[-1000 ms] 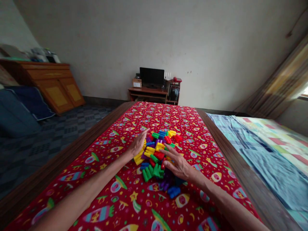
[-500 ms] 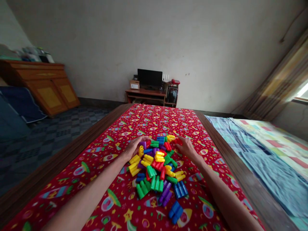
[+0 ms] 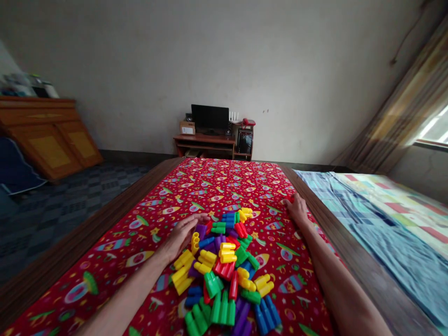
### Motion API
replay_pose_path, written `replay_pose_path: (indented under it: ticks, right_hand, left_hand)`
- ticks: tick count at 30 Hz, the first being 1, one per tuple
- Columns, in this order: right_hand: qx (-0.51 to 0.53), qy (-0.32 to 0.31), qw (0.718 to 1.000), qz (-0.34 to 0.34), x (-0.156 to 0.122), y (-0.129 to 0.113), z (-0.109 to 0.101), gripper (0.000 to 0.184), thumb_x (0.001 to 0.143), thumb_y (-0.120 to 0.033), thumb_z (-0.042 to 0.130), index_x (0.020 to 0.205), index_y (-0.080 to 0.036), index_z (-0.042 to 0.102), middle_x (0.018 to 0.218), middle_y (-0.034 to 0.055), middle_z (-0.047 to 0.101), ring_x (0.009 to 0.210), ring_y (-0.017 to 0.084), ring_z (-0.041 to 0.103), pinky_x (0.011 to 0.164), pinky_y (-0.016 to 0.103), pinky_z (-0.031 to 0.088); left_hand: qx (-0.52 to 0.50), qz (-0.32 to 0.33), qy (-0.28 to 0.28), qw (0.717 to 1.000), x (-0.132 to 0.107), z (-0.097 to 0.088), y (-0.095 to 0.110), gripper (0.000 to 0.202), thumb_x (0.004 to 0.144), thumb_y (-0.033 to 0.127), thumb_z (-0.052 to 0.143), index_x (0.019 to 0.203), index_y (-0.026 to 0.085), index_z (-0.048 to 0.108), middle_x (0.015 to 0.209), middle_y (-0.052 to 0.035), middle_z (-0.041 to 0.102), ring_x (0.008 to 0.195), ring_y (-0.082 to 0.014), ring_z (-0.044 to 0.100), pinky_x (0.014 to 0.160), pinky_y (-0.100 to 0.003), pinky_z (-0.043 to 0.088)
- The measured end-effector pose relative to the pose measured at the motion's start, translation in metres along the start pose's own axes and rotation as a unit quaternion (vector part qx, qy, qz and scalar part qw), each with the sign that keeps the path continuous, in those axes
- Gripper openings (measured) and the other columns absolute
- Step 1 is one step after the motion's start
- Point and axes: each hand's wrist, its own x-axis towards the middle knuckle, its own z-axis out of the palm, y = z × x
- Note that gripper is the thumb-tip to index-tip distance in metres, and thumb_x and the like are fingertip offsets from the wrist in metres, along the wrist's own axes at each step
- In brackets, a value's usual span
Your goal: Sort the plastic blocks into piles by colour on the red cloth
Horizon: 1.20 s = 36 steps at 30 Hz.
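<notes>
A heap of plastic building blocks (image 3: 227, 256) in red, yellow, green, blue and purple lies on the red patterned cloth (image 3: 224, 179). Beside its left edge rests my left hand (image 3: 182, 233), fingers loosely stretched, close to a purple block (image 3: 200, 231) and a yellow block (image 3: 195, 242); whether it touches them I cannot tell. Apart from the heap, over the cloth's right side, my right hand (image 3: 297, 211) is closed on a red block (image 3: 291, 198), which is largely hidden and blends with the cloth.
The cloth covers a long table with dark wooden edges (image 3: 336, 233). To the right lies a bed (image 3: 385, 224) with blue and patchwork covers. A desk with a monitor (image 3: 210, 119) stands against the far wall, and a wooden cabinet (image 3: 52, 140) at the left.
My right hand has moved right, away from the heap, with the red block. My left hand stays at the heap's left edge. The view has shifted slightly, so the heap appears lower.
</notes>
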Motion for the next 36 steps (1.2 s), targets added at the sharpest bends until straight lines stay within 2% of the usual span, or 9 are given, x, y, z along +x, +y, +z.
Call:
replay_pose_path:
  ticks: [3, 5, 9, 12, 20, 24, 27, 32, 36]
  right_hand:
    - [0.031, 0.0, 0.996, -0.084, -0.01, -0.031, -0.003, 0.032, 0.09, -0.042, 0.044, 0.091, -0.016, 0.062, 0.092, 0.0152, 0.067, 0.089, 0.028, 0.06, 0.087, 0.045, 0.044]
    - [0.1, -0.076, 0.979, -0.159, -0.02, -0.065, -0.004, 0.035, 0.092, -0.041, 0.044, 0.103, -0.015, 0.065, 0.096, 0.0143, 0.069, 0.092, 0.027, 0.063, 0.088, 0.043, 0.046]
    - [0.226, -0.308, 0.869, -0.314, -0.04, -0.127, 0.003, 0.038, 0.087, -0.036, 0.053, 0.121, -0.022, 0.063, 0.113, 0.0091, 0.069, 0.111, 0.026, 0.061, 0.093, 0.039, 0.047]
    - [0.232, -0.377, 0.813, -0.377, -0.05, -0.144, 0.007, 0.042, 0.084, -0.027, 0.056, 0.125, -0.02, 0.062, 0.124, 0.0109, 0.065, 0.114, 0.024, 0.06, 0.094, 0.035, 0.047]
    - [0.063, -0.331, 0.896, -0.29, -0.05, -0.133, -0.014, 0.023, 0.088, -0.026, 0.054, 0.101, -0.018, 0.07, 0.078, 0.0063, 0.071, 0.066, 0.016, 0.064, 0.062, 0.024, 0.044]
    - [0.087, -0.336, 0.876, -0.335, -0.052, -0.147, -0.038, 0.025, 0.092, -0.034, 0.054, 0.101, -0.018, 0.07, 0.089, 0.0086, 0.072, 0.076, 0.017, 0.065, 0.066, 0.024, 0.042]
    - [0.059, -0.38, 0.854, -0.349, -0.061, -0.162, -0.053, 0.028, 0.093, -0.039, 0.053, 0.096, -0.018, 0.071, 0.079, 0.0068, 0.071, 0.066, 0.014, 0.062, 0.059, 0.023, 0.038]
    - [0.076, -0.42, 0.835, -0.348, -0.061, -0.169, -0.055, 0.018, 0.087, -0.028, 0.061, 0.098, -0.018, 0.072, 0.077, 0.003, 0.07, 0.062, 0.01, 0.058, 0.057, 0.02, 0.036]
    - [0.105, -0.288, 0.919, -0.249, -0.028, -0.132, -0.043, 0.027, 0.083, -0.027, 0.063, 0.108, -0.017, 0.067, 0.083, 0.0036, 0.071, 0.069, 0.014, 0.062, 0.064, 0.022, 0.042]
  left_hand:
    - [0.006, -0.003, 0.003, 1.0, 0.0, 0.001, 0.001, 0.036, 0.069, 0.039, 0.073, 0.096, 0.016, 0.072, 0.102, -0.01, 0.075, 0.103, -0.0292, 0.067, 0.088, -0.038, 0.051]
    - [0.009, -0.002, 0.005, 1.0, 0.0, 0.001, 0.001, 0.036, 0.068, 0.04, 0.074, 0.095, 0.016, 0.072, 0.102, -0.0097, 0.075, 0.104, -0.0293, 0.066, 0.088, -0.037, 0.051]
    - [0.034, 0.004, 0.006, 0.999, -0.002, 0.002, 0.002, 0.036, 0.07, 0.041, 0.072, 0.097, 0.017, 0.072, 0.105, -0.0093, 0.074, 0.11, -0.0299, 0.063, 0.089, -0.037, 0.05]
    - [0.049, 0.003, 0.003, 0.999, -0.003, 0.002, 0.001, 0.036, 0.071, 0.041, 0.071, 0.097, 0.016, 0.071, 0.106, -0.0094, 0.073, 0.112, -0.0306, 0.062, 0.089, -0.037, 0.05]
    - [0.058, 0.008, 0.005, 0.998, 0.0, 0.0, -0.001, 0.037, 0.07, 0.042, 0.071, 0.096, 0.016, 0.072, 0.102, -0.0091, 0.074, 0.106, -0.0298, 0.064, 0.088, -0.037, 0.05]
    - [0.06, 0.008, 0.007, 0.998, 0.0, -0.002, -0.003, 0.039, 0.07, 0.043, 0.071, 0.098, 0.016, 0.071, 0.101, -0.0093, 0.074, 0.103, -0.0291, 0.066, 0.087, -0.037, 0.05]
    - [0.071, 0.004, 0.007, 0.997, 0.0, -0.003, -0.004, 0.04, 0.07, 0.043, 0.07, 0.1, 0.016, 0.071, 0.104, -0.0095, 0.074, 0.101, -0.0288, 0.066, 0.087, -0.037, 0.049]
    - [0.075, 0.001, 0.011, 0.997, -0.001, -0.003, -0.004, 0.04, 0.07, 0.042, 0.07, 0.1, 0.016, 0.071, 0.106, -0.0093, 0.073, 0.104, -0.0295, 0.065, 0.087, -0.037, 0.049]
    - [0.067, -0.002, 0.009, 0.998, 0.0, -0.002, -0.003, 0.041, 0.069, 0.043, 0.071, 0.099, 0.016, 0.071, 0.104, -0.0087, 0.074, 0.104, -0.0293, 0.065, 0.087, -0.037, 0.049]
